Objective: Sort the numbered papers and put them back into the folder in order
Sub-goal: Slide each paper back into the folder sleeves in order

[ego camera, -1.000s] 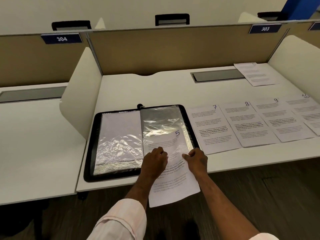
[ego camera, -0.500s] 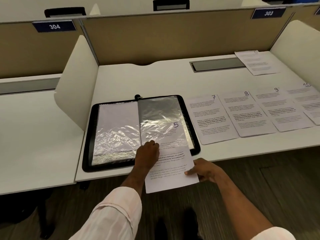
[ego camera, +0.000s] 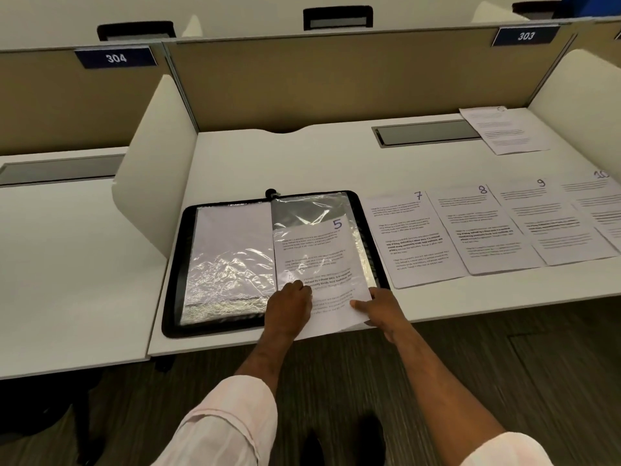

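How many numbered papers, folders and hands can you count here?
White printed papers with handwritten numbers: 5 (paper 5, paper 7, paper 8, paper 9, paper 10)
Black folder with clear plastic sleeves: 1
Bare hands: 2 (left hand, right hand)
Total: 8

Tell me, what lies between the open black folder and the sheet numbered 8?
The sheet numbered 7 lies flat on the desk between the folder and the sheet numbered 8, as the head view shows.

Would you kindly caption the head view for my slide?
Left hand at folder sleeve, right hand pinching paper 5 partly inside; papers 7 to 10 alongside.
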Demonstrator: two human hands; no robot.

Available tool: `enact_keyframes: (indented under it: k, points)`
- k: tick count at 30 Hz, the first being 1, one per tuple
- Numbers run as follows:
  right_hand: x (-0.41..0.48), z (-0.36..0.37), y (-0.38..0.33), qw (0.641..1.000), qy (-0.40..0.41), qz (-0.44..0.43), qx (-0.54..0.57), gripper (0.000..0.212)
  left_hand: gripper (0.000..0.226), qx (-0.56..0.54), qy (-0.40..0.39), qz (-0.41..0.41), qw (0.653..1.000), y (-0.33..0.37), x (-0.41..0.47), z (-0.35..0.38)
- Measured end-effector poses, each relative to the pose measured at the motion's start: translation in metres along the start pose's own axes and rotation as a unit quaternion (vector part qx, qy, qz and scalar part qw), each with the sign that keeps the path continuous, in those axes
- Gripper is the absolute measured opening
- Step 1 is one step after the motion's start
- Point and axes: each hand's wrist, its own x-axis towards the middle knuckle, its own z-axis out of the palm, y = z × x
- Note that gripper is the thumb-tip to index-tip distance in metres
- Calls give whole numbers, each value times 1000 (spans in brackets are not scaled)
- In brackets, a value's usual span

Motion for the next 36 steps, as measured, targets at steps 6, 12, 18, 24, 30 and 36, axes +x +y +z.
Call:
enact_keyframes:
  k: [6, 12, 18, 24, 30, 36]
  points:
    - [-10, -12, 13, 991, -105, 70, -37, 25, 14, 8, 16, 15, 1000, -2, 1, -2]
    - [3, -5, 9, 1000, -3, 5, 21, 28, 16, 4, 26, 25, 999, -1, 0, 0]
    - [11, 13, -4, 992, 79, -40, 95, 50, 16, 11, 35, 23, 999, 1, -2, 0]
    - [23, 20, -12, 989, 121, -74, 42, 55, 17, 17, 40, 32, 999, -1, -1, -1]
    - [30, 18, -19, 982, 165, -88, -37, 46, 12, -15, 37, 36, 999, -1, 2, 4]
    - [29, 12, -22, 984, 146, -90, -52, 43, 18, -16, 46, 57, 997, 1, 8, 5]
